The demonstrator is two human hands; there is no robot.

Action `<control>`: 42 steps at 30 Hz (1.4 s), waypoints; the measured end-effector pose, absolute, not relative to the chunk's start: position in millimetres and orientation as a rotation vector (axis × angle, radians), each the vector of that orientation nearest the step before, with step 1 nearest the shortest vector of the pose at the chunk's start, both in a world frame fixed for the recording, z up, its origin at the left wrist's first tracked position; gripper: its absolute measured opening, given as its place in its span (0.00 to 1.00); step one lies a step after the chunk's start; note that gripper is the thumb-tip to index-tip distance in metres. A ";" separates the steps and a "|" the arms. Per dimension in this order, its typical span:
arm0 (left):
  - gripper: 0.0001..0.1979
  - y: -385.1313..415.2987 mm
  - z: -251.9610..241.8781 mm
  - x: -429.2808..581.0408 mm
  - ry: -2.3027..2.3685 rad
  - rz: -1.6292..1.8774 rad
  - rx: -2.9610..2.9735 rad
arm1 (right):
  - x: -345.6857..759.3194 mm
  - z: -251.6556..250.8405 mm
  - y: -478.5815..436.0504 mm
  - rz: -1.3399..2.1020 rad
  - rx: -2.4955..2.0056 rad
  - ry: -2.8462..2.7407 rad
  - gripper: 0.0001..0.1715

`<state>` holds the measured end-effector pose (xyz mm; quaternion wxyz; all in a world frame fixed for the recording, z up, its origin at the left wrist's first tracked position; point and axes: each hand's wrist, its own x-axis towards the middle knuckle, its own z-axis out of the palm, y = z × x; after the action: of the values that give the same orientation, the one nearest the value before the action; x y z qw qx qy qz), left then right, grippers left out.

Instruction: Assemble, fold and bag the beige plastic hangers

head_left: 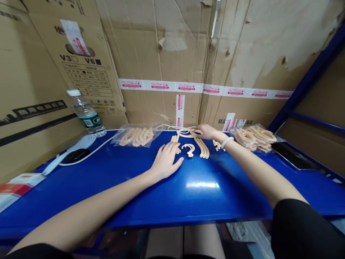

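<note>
Head view shows a blue surface (229, 199) spreading beneath and around both sets of fingers, its glossy finish suggesting that light pieces may slide if nudged. Well to the right of the right fingers lies a clear bag (253, 136) of tan pieces; another clear bag (137, 136) lies beyond and to the left of the left fingers.

The left hand (165, 162) rests palm down, fingers extended and loosely parted, their tips over some short strips (174, 138). The right hand (208, 132) reaches to the far edge, its fingers at the looped pieces (185, 135); whether they grip one or only touch it cannot be told.

Those looped pieces lie just left of the right fingers and beyond the left ones, overlapping. Taking a single rim from the side, with light pressure, would probably separate them better than pressing from above, since the loops could catch.

Nearer the person than the right fingers, the curved strips (204, 148) lie side by side; a low wrist could sweep them askew. The left fingers would do well to steady the short strips gently. Hooked pieces (190, 154) sit just right of the left fingers, where a careless thumb could knock them.
</note>
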<state>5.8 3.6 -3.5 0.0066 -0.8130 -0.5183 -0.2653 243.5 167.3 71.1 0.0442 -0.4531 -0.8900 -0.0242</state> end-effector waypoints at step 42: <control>0.37 18.0 -1.1 -5.6 -1.694 -0.349 -2.758 | 195.9 51.6 198.4 0.149 -1.736 -2.613 0.20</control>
<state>-5.6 18.0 -1.1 -0.0572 -0.8458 -0.5195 -0.1071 195.9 198.4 51.6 0.0005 -0.5527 -0.8320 0.0476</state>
